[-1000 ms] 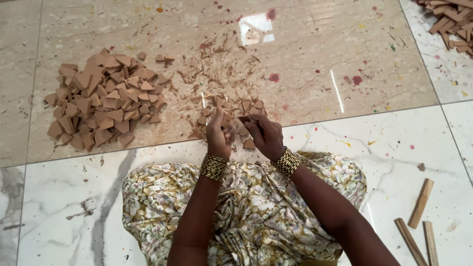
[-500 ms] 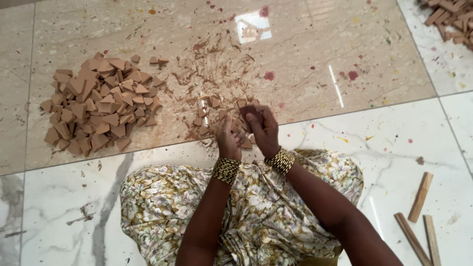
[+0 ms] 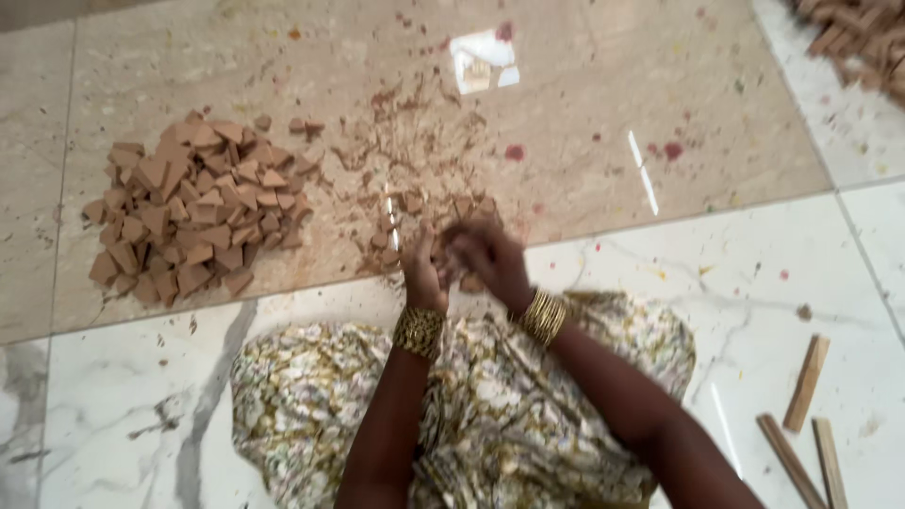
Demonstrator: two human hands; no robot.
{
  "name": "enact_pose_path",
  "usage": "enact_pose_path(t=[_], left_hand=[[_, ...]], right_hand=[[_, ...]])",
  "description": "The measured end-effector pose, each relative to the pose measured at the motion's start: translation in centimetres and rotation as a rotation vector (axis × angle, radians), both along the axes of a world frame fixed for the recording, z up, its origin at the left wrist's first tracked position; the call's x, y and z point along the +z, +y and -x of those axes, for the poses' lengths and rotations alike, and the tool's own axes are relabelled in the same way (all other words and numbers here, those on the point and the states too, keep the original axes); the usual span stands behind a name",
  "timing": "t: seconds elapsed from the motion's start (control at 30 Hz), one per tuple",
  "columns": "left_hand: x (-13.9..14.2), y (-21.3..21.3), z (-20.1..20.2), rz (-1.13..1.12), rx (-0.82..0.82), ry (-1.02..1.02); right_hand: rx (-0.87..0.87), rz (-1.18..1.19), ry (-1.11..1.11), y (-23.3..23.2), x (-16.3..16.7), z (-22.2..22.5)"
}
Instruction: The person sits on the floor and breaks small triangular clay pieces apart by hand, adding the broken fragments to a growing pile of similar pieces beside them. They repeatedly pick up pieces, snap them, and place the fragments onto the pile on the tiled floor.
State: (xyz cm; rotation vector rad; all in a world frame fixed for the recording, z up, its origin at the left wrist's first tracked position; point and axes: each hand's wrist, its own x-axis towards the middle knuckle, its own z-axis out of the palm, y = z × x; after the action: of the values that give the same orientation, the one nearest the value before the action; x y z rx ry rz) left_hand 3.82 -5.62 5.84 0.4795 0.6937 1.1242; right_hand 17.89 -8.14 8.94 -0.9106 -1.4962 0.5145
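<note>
My left hand [image 3: 421,271] and my right hand [image 3: 488,260] are pressed close together just above a small scatter of brown wedge-shaped pieces [image 3: 426,215] on the tiled floor. Both are blurred; something small and brown seems to sit between the fingers, but I cannot make it out. Each wrist wears gold bangles. To the left lies a large heap of the same brown triangular pieces [image 3: 189,207]. Brown crumbs and dust [image 3: 415,132] spread beyond the small scatter. My lap is covered by floral cloth [image 3: 471,405].
Three wooden sticks [image 3: 806,415] lie on the white marble tile at the lower right. Another pile of brown wooden pieces [image 3: 863,42] sits at the top right corner. A bright light reflection [image 3: 481,61] shows on the beige tile.
My hands have come together from being slightly apart over the small scatter, and they now move fast enough to blur. The view has shifted a little.
</note>
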Motion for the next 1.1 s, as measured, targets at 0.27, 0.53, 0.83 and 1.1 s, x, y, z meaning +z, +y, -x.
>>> enact_pose_path(t=[0.27, 0.53, 0.83, 1.1], left_hand=[[0.8, -0.8, -0.9, 0.089, 0.001, 0.369], [-1.8, -0.8, -1.7, 0.177, 0.006, 0.025], [-2.6, 0.2, -0.2, 0.079, 0.124, -0.277], [-0.5, 0.2, -0.8, 0.08, 0.124, -0.164]], right_hand=[[-0.12, 0.602, 0.211, 1.0, -1.7, -1.6], [-0.181, 0.271, -0.135, -1.4, 0.0, 1.9], [-0.219, -0.052, -0.589, -2.8, 2.8, 2.7], [-0.17, 0.126, -0.328, -3.9, 1.6, 3.1]])
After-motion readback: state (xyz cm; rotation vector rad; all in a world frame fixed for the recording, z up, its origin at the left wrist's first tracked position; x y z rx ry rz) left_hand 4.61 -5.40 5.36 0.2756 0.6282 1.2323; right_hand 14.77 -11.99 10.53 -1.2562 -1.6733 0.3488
